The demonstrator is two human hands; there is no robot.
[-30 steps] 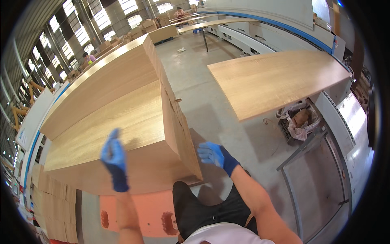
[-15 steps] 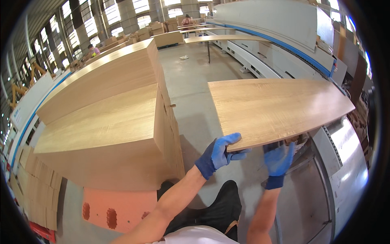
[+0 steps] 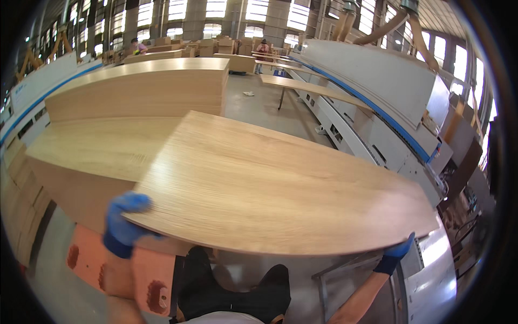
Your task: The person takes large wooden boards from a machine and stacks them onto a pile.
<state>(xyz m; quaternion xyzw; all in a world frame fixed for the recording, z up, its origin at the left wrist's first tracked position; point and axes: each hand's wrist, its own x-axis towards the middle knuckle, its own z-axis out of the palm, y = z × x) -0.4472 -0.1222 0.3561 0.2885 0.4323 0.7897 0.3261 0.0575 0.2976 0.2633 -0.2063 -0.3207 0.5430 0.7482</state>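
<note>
I have the wooden panel (image 3: pixel 270 189) carried level in front of me, left hand (image 3: pixel 123 221) clamped on its near-left corner, right hand (image 3: pixel 397 251) closed under the near-right edge, so I'd keep both grips even beside the stacked boards (image 3: pixel 97 140).

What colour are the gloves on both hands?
Blue, on the left hand and right hand; head view.
</note>
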